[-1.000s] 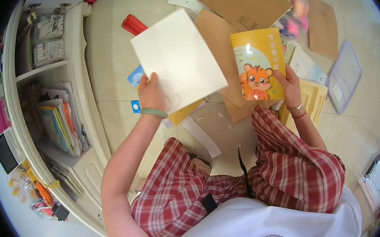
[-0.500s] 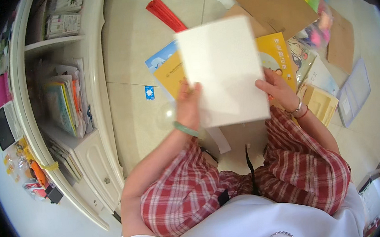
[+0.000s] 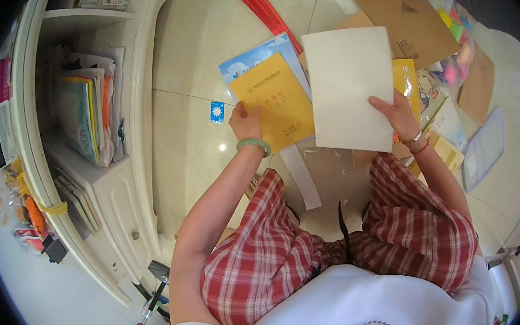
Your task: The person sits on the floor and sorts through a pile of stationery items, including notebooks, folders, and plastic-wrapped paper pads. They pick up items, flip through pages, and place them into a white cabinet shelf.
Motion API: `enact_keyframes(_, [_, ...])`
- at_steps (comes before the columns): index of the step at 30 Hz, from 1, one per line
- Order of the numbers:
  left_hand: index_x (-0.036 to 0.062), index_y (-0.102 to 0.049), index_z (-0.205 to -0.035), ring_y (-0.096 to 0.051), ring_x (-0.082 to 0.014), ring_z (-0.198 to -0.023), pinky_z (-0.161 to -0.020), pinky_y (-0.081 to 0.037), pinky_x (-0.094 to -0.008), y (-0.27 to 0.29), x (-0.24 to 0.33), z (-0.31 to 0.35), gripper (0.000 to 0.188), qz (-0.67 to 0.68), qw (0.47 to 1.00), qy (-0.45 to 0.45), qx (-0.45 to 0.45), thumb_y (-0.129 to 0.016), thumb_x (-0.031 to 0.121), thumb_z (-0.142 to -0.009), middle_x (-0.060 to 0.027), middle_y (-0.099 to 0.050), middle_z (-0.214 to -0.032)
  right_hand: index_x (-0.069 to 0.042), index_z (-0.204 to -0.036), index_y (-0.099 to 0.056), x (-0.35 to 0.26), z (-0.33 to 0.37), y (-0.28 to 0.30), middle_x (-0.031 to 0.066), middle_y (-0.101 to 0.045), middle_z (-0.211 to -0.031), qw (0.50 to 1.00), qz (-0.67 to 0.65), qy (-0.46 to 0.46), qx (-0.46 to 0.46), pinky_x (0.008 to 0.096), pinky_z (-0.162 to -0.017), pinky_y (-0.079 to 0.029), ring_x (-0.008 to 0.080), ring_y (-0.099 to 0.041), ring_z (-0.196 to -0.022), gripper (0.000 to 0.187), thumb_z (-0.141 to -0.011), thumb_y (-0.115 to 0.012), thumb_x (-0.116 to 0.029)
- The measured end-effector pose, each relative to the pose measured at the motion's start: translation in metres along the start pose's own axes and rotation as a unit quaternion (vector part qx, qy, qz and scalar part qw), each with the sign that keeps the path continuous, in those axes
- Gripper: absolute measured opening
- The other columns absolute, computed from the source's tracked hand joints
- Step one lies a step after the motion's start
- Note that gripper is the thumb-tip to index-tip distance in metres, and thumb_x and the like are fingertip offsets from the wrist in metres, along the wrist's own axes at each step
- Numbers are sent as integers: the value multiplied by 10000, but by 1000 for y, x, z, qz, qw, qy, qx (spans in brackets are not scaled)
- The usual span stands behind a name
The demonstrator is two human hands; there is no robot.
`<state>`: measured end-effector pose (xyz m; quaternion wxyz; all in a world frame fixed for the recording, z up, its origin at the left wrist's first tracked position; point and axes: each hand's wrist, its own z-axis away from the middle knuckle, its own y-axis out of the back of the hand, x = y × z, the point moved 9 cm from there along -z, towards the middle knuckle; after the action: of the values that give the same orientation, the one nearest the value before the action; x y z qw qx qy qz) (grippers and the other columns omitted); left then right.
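White paper, perhaps a stack, is in my right hand; the thumb lies on its face at the right edge and the fingers are behind it. At the left edge of a yellow booklet my left hand is closed, its fingertips pinching the cover. Beneath that booklet a light blue booklet shows along the top and right. Another yellow booklet is partly covered by the white paper. A narrow white paper strip lies between my knees.
Brown envelopes and a bag of colourful items lie at the far right. Nearer are a beige tray and a clear plastic case. Red strips and a small blue card lie on the floor. A white cabinet stands left.
My left hand has let go of the white paper and moved left to the yellow booklet. My right hand has carried the paper to the right, uncovering the booklet.
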<state>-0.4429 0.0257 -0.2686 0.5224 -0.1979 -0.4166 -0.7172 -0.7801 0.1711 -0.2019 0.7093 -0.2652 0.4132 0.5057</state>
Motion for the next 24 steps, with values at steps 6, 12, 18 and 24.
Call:
enact_keyframes(6, [26,-503,-1162,-547,-153,-932,-785,-424,-311,-13,-5,3,486,18,990,116,-81,-701,174,-744,-49,-584,-1050,21,-1116,-548,30,-30,-45,162,-653,-939,983,182,12,-27,328,-742,-488,253,-625,-817,363,-858,-610,-227])
enact_keyframes(12, [9,-507,-1100,-568,-158,-831,-703,-462,-282,-24,-2,5,363,53,985,117,-113,-651,149,-798,-77,-589,-979,24,-1152,-528,27,-34,-73,192,-632,-997,971,213,103,-7,353,-770,-480,319,-615,-854,388,-856,-594,-218])
enact_keyframes(18, [22,-525,-975,-537,-134,-739,-637,-453,-273,-3,-3,-5,172,45,995,38,-86,-586,137,-863,-69,-583,-857,25,-1140,-546,32,-29,-66,69,-634,-991,994,-75,-84,-17,255,-743,-495,118,-596,-875,316,-869,-591,-131])
enact_keyframes(24, [34,-512,-1037,-552,-133,-817,-729,-444,-269,135,35,-66,169,81,976,-187,81,-491,166,-935,-44,-593,-900,23,-1103,-570,30,-56,-90,98,-648,-976,999,8,-20,-45,300,-771,-488,168,-611,-870,373,-841,-620,-238])
